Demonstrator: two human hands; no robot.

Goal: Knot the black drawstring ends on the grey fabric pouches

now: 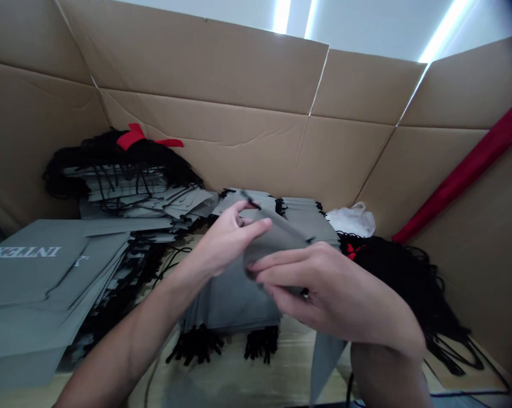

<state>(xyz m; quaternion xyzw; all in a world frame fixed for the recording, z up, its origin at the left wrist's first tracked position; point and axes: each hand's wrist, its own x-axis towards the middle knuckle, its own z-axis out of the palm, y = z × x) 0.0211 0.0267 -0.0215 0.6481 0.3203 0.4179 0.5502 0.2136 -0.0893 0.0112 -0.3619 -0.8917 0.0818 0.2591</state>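
Note:
A flat grey bag (283, 235) with short black cord ends along its top is held up in front of me, slightly blurred. My left hand (241, 235) grips its upper left part between thumb and fingers. My right hand (319, 283) is closed on the same bag lower down and to the right, its fingertips pinched together. Part of the grey material hangs down beneath my right wrist. Just below both hands lies a neat stack of grey bags (242, 303), with tufts of black cord sticking out toward me.
Grey bags printed with white letters (26, 255) pile up on the left. Behind them, a bundle of black cords (68, 164) with a red ribbon tops another stack. More black cords (396, 277) and a white plastic bag (353, 219) sit at right. Cardboard walls (238, 107) enclose the table.

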